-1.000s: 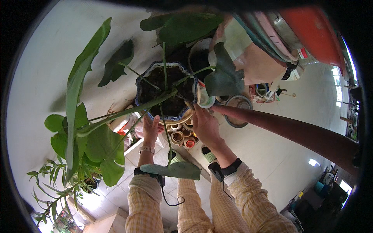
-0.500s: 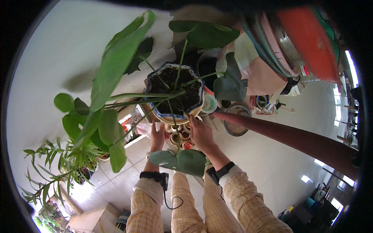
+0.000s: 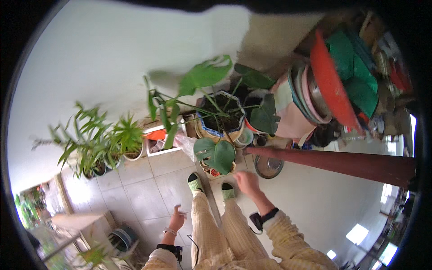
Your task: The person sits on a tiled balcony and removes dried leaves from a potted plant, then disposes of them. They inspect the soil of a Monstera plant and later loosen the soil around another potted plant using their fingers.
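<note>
A broad-leaved green plant grows in a blue-and-white angular pot (image 3: pixel 220 133) near the wall, its soil showing. One large leaf (image 3: pixel 216 155) hangs in front of the pot, partly hiding several small round pots (image 3: pixel 211 172) on the floor. My right hand (image 3: pixel 248 184) is raised just right of that leaf, apart from the pot, its fingers curled; whether anything is inside them is hidden. My left hand (image 3: pixel 178 219) hangs lower over the tiles, well away from the plant, its fingers apart and nothing visible in them.
Leafy potted plants (image 3: pixel 128 141) and a white box (image 3: pixel 166 148) line the wall to the left. On the right are a dark red post (image 3: pixel 333 161), stacked basins (image 3: pixel 310 94), a red basin (image 3: pixel 330 81) and a round tray (image 3: pixel 268 167). A bucket (image 3: pixel 122 237) stands lower left.
Both hands have come away from the blue-and-white pot, toward my body; the left dropped farther. I have moved back, so the plant looks smaller and my feet now show.
</note>
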